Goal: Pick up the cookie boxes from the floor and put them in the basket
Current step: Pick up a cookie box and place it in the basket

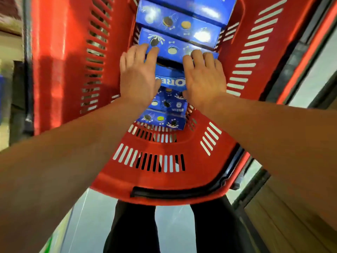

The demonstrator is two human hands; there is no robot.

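Two hands down inside a red plastic shopping basket (164, 181), head view only. Left hand (138, 75) and right hand (204, 77) sit on either side of one blue Oreo box (170, 81), the one with the logo facing up, in the middle of the basket. Left grip: fingers fairly straight, tips reaching over the near edge of the next box back (175, 46); palm against the left end of the logo box. Right grip: same on the right end, fingers extended forward, flat on the cardboard. Neither hand visibly curled round anything; thumbs hidden, so can't tell if there's a pinch underneath.

Boxes lie in a row along the basket's length. Nearest box (162, 118) close to the near wall, one more (168, 102) behind it partly under the wrists, then the logo box, then two further boxes (178, 24) toward the far end, overlapping like shingles. All visible boxes are inside the basket.

Black handle (182, 193) lies folded along the near rim. Dark trouser legs (135, 229) below the basket, on pale floor (173, 229). Edges of frame motion-blurred.
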